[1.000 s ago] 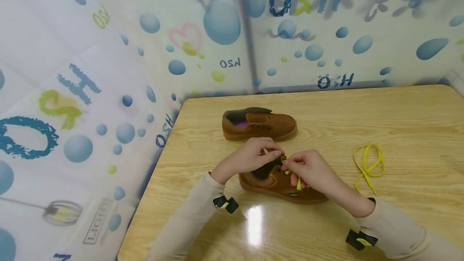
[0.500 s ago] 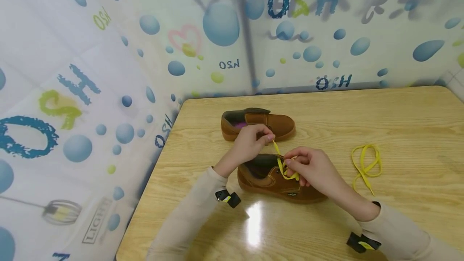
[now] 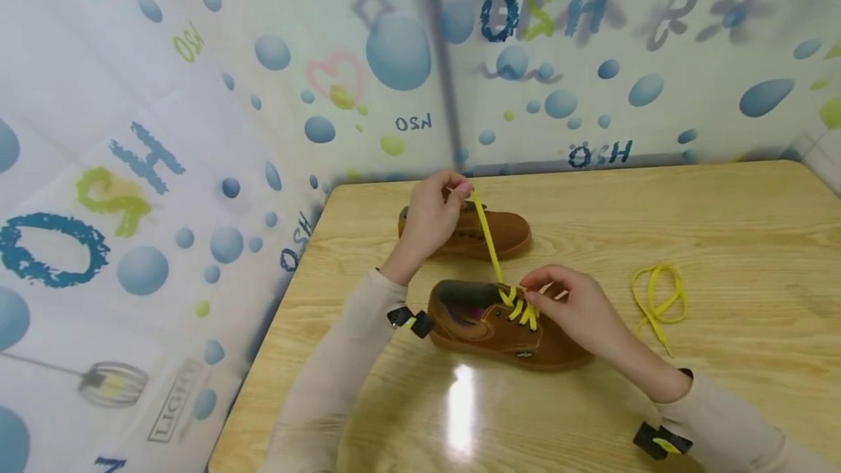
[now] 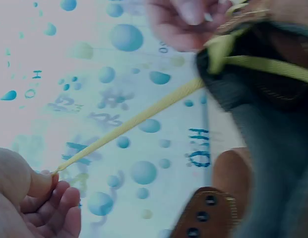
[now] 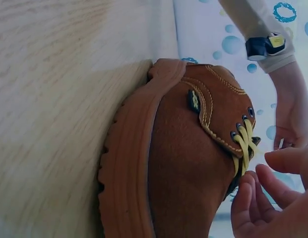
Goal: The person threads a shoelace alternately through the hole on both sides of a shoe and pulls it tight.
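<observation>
My left hand (image 3: 430, 214) is raised over the far shoe and pinches the end of a yellow shoelace (image 3: 488, 233). The lace runs straight and taut from those fingertips (image 4: 42, 183) down to the top eyelets of the near brown shoe (image 3: 506, 338). That shoe sits upright on the table, toe to the right, with yellow lace crossing its lower eyelets. My right hand (image 3: 574, 305) is at its lacing, thumb and index fingertips right at the flap's edge; I cannot tell whether they pinch anything. In the right wrist view, the crossed lace (image 5: 245, 141) lies just beside these fingertips.
Behind the near shoe stands a second brown shoe (image 3: 506, 232), without a lace in its eyelets and partly hidden by my left hand. A loose yellow lace (image 3: 659, 305) lies looped on the wooden table (image 3: 742, 239) at the right. A patterned wall (image 3: 558, 93) borders the table's back.
My left hand has moved from the near shoe's eyelets up and away toward the far shoe, drawing the lace out into a straight line. The right hand stays at the lacing.
</observation>
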Action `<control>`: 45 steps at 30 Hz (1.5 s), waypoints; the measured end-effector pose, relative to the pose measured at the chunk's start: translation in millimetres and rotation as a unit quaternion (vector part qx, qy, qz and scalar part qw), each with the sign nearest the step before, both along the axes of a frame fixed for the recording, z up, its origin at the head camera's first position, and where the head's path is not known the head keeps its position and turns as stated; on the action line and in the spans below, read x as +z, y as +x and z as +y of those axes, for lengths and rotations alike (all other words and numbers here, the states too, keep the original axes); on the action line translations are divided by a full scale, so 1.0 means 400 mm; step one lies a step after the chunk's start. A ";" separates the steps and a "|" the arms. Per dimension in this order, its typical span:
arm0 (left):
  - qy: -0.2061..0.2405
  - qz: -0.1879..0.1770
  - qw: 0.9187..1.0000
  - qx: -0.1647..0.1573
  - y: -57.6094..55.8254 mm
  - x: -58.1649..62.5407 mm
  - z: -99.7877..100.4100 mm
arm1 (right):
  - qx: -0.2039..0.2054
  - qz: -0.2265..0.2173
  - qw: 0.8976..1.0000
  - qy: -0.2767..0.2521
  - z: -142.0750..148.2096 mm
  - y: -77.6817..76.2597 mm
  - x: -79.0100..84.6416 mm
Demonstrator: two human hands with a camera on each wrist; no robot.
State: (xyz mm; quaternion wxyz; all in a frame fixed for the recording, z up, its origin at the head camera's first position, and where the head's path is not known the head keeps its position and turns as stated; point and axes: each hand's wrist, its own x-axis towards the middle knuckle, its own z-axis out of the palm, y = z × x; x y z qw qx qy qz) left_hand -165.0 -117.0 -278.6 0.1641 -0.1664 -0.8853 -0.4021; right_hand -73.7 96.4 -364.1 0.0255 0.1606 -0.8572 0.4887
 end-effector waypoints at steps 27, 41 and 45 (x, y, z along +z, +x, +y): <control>-0.312 -0.137 0.912 -0.229 0.160 -0.116 -0.011 | 0.021 -0.139 0.975 -0.170 -0.001 -0.178 0.085; -0.286 -0.268 0.880 -0.269 0.133 -0.146 0.007 | 0.020 -0.178 0.976 -0.127 0.008 -0.198 0.045; -0.274 -0.225 0.910 -0.215 0.155 -0.140 -0.002 | 0.024 -0.180 0.976 -0.120 0.008 -0.195 0.041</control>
